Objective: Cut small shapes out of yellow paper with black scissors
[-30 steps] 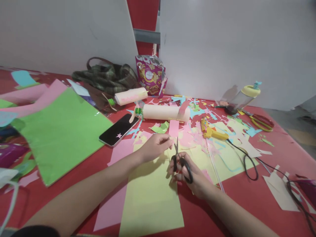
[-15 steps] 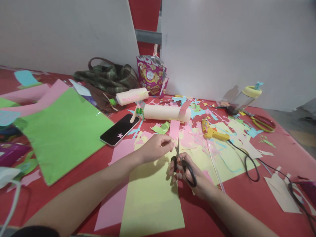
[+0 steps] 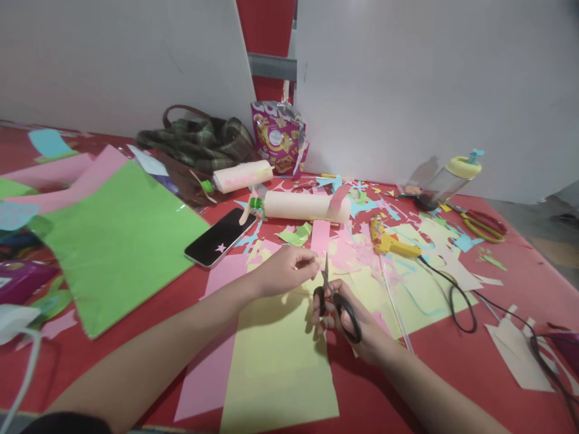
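Observation:
Black-handled scissors (image 3: 347,316) are in my right hand (image 3: 362,325), with fingers through the loops and the narrow blades pointing away from me. Just left of the blade tips, my left hand (image 3: 289,268) is closed in a pinch; what it holds, if anything, is too small to make out. Both hands are over a pale yellow paper sheet (image 3: 280,367), which overlaps a pink sheet (image 3: 208,367). Beyond them lies a bottle wrapped in cream paper (image 3: 294,206), with a green neck and a pink strip around its far right end.
A smartphone (image 3: 221,237) with a pink star on it lies left of my hands, near a large green sheet (image 3: 131,241). To the right are a yellow glue gun (image 3: 393,244) with a black cord, red-and-yellow scissors (image 3: 484,224) and a tilted clear bottle (image 3: 446,184). Paper scraps cover the back.
The view has shifted very slightly. Both hands and the scissors keep nearly the same position.

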### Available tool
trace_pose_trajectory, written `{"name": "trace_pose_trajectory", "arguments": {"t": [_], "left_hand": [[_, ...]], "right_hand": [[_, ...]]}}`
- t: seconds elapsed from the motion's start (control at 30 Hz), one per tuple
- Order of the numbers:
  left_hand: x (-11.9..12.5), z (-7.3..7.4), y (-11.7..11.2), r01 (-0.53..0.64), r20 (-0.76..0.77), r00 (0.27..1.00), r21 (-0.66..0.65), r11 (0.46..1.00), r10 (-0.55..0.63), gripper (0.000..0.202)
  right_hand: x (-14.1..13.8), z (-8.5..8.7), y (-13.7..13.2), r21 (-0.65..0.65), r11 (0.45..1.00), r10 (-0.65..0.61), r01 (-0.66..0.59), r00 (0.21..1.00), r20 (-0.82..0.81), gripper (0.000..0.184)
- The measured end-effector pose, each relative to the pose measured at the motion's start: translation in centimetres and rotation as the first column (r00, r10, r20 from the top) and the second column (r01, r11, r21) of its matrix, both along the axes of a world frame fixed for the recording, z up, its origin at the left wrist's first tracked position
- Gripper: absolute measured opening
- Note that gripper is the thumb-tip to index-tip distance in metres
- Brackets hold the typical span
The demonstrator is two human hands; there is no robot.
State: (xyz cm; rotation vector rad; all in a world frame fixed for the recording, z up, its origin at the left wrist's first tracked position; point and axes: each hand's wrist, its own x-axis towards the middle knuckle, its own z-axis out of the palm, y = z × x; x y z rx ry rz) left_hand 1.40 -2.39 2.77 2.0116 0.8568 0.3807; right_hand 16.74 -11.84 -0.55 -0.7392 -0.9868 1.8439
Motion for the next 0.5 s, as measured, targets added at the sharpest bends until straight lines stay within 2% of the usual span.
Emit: {"name": "trace_pose_trajectory", "arguments": {"t": [0.2,0.5], "left_hand": [[0.02,0.49,-0.06,0.009,-0.009,1.0,0.003,1.0,-0.009,0.024],[0.15,0.04,0.02,-0.002,0.033,0.999,0.003,1.0,0.002,0.024]], "right_hand": [[0.05,-0.31,-0.01,0.001,1.0,-0.012,0.012,1.0,0.027,0.035],[0.02,-0.14,-0.04,0.016,0.999,-0.037,0.036,0.999,0.03,0.037]]}}
